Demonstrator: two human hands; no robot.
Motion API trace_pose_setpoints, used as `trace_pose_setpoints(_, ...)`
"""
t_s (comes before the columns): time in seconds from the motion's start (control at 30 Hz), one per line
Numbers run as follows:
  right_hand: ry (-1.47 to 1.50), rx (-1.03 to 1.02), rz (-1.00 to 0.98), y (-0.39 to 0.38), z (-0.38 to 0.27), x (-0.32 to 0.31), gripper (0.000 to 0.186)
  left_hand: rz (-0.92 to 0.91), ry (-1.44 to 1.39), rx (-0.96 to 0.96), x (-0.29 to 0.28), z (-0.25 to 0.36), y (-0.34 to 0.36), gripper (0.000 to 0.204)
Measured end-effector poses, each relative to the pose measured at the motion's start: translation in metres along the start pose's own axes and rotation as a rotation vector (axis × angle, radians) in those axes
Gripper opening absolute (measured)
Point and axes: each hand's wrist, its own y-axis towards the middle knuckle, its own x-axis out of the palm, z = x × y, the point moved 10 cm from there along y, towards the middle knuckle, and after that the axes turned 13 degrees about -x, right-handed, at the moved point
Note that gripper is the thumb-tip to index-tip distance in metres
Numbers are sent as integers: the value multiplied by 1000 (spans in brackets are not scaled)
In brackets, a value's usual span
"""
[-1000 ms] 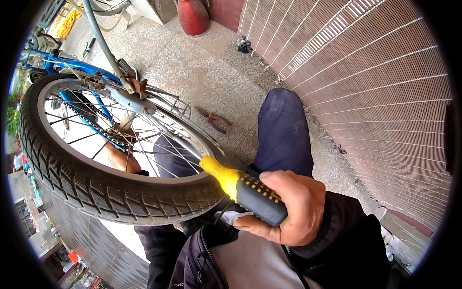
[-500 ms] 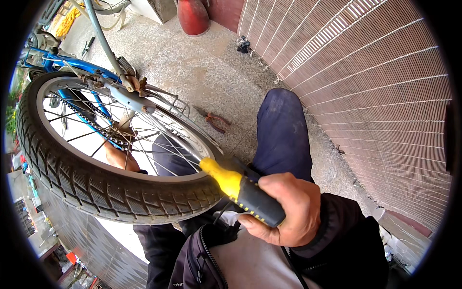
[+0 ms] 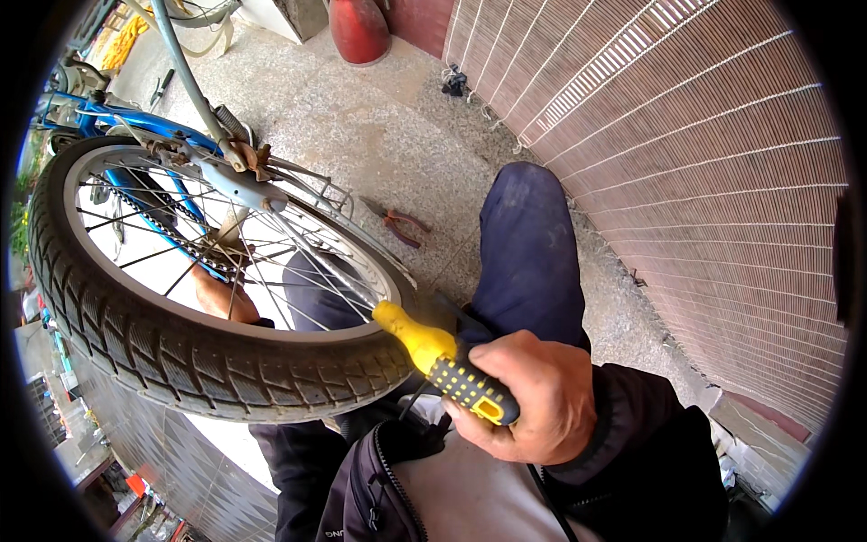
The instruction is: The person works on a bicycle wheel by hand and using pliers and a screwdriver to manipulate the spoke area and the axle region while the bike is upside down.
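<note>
My right hand is closed round the black rear of a screwdriver with a yellow and black handle. Its metal shaft slants up and left between the spokes, toward a grey bracket at the wheel's hub; where the tip meets it I cannot make out. The bicycle wheel, with its worn black tyre, lies tilted across my lap. Beyond the spokes my left hand reaches up close to the chain and sprocket. Its fingers are hidden there.
Pliers with red-brown handles lie on the concrete floor beyond the wheel. A blue bicycle frame extends to the upper left. On the right stands a brown slatted blind; a red container is at the back.
The screwdriver handle has turned in my right hand, so its yellow-dotted side and yellow-rimmed hole now show. My right hand has shifted slightly left. The wheel has barely moved in view.
</note>
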Motion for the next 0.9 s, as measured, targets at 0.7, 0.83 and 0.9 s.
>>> trace_pose_setpoints(0.7,-125,-79,46,-9,-2,3,58,33,40,26,-10,-3,11,50)
trace_pose_setpoints(0.83,-182,-23,52,-5,-3,-4,57,-17,-36,52,-14,-5,18,45)
trace_pose_setpoints(0.9,-204,7,21,-4,-1,-4,56,-15,-22,33,-10,-2,10,43)
